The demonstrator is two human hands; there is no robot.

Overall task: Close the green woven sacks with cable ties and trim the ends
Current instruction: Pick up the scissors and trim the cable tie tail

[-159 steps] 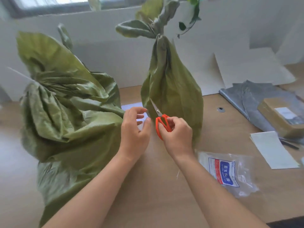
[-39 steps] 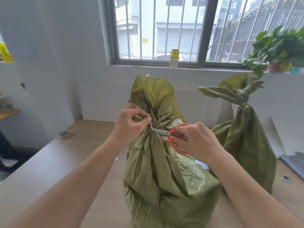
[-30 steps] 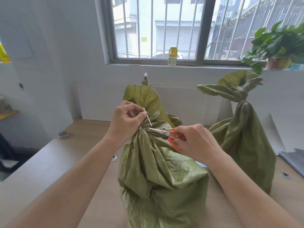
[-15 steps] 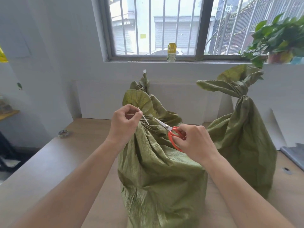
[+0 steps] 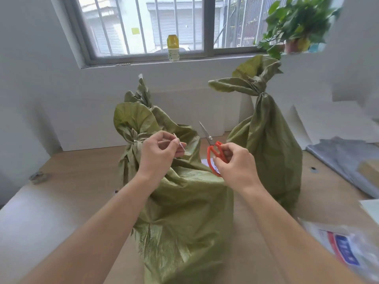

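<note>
A green woven sack (image 5: 184, 201) stands on the wooden table (image 5: 82, 181) right in front of me, its neck gathered at the upper left and bound by a pale cable tie (image 5: 136, 141). My left hand (image 5: 159, 154) pinches a short white cut-off tie end (image 5: 180, 142) in front of the sack. My right hand (image 5: 235, 162) holds orange-handled scissors (image 5: 213, 148) with the blades pointing up and away, apart from the sack. A second green sack (image 5: 266, 144), tied at its neck, stands behind on the right.
A plastic bag of cable ties (image 5: 344, 244) lies at the near right. Grey packaging (image 5: 344, 158) and a cardboard parcel (image 5: 369, 171) sit at the far right. A tape roll (image 5: 38, 177) rests at the left. A bottle (image 5: 173, 48) and a plant (image 5: 295, 27) stand on the windowsill.
The scissors cut the tie's tail at the sack's neck and moved off to the right. My left hand drew back with the cut piece. The sack's neck tipped left.
</note>
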